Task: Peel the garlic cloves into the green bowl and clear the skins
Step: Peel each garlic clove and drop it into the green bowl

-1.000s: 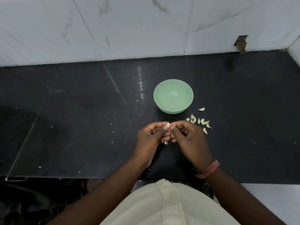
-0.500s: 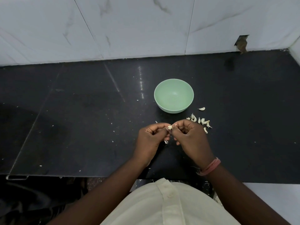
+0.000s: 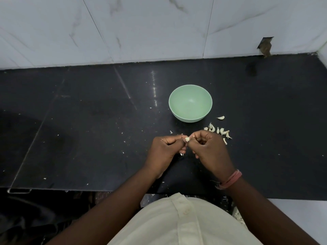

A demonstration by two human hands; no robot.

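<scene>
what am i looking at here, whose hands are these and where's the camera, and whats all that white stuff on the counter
There is no machine here: a person wears a camera on the head, so you look down at their own two hands. The left hand and the right hand meet over a black counter and together pinch one small garlic clove, apparently peeling it. Just beyond them stands a green bowl, which looks empty. The white bits to the right of the bowl are more garlic cloves lying loose on the counter. Tiny white flecks scattered around look like skin scraps. Behind is a white tiled wall.
</scene>
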